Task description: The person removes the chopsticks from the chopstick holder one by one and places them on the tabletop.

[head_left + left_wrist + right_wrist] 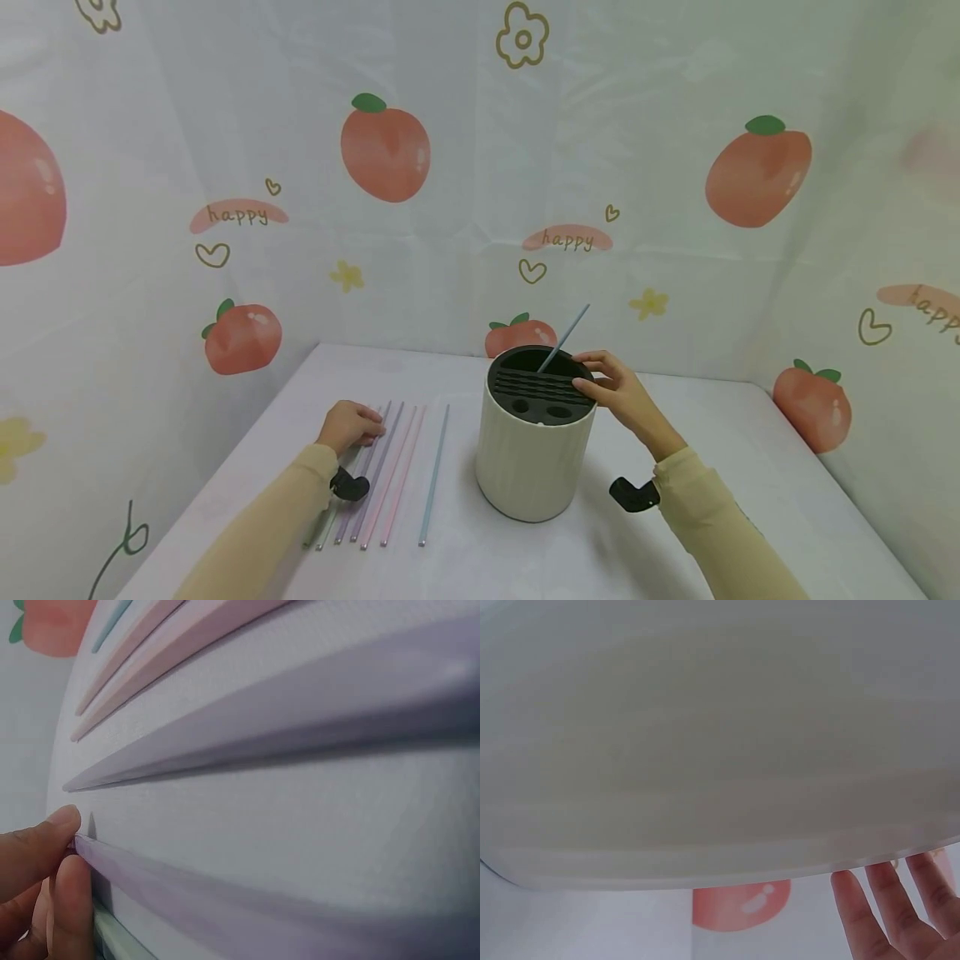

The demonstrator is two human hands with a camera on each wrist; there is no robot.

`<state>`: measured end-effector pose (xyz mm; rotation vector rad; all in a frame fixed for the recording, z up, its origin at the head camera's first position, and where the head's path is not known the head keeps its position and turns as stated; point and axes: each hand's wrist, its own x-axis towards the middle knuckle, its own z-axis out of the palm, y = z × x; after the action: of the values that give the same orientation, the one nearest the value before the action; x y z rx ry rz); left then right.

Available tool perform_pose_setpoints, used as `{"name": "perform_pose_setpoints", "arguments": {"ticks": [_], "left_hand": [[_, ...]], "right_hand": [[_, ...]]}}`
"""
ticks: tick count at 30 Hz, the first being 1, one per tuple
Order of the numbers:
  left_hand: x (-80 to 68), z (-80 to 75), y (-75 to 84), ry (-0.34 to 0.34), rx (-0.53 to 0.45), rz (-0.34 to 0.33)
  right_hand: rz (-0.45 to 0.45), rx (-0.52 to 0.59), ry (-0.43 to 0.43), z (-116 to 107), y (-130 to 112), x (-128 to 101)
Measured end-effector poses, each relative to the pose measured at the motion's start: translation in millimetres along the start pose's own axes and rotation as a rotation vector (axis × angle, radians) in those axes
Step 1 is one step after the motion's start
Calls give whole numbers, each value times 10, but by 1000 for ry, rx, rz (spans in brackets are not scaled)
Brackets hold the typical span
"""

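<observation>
Straws lie in a row on the surface; left hand pinches a purple one's tip. Right hand, fingers relaxed, steadies the holder. Thin pinch risks slipping.

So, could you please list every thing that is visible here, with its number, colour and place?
Ribbed round holder: one, cream with a black slotted top, centre of table.
Thin blue straw in holder: one, pale blue, leaning in the back opening of the holder.
Thin straws lying flat: about six, lilac, pink, blue and green, side by side, left of holder.
Table: one, white.
Printed backdrop: white with peaches, flowers, "happy" words, behind and at the sides.
Left hand: pinches the end of a lilac straw on the table.
Right hand: rests on the holder's top rim, fingers fairly straight.
</observation>
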<state>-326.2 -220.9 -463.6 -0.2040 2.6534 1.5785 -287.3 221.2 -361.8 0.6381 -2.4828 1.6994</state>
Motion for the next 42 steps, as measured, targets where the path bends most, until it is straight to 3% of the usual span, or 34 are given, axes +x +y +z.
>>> {"name": "perform_pose_setpoints", "arguments": {"ticks": [15,21,25,29,34,39,42], "left_hand": [[-12,7,20,0,16,-10],[-46,-12,59,-18,-52,-25],[-46,-56,196,-52,-139,-14],[1,-116,554,-93,-263,74],[-36,-110,1343,-135,-380,217],[-171,66,2165,-203,-454,298],[-224,243,2525,-263,-440,338]], "right_hand": [[8,18,-9,-5,-23,-7],[18,4,-8,-2,-14,-7],[17,0,-8,-3,-7,-5],[16,-3,-5,-8,-16,-4],[16,-1,-1,-7,-14,-8],[11,10,4,6,-3,-6],[12,8,6,3,2,-7]]}}
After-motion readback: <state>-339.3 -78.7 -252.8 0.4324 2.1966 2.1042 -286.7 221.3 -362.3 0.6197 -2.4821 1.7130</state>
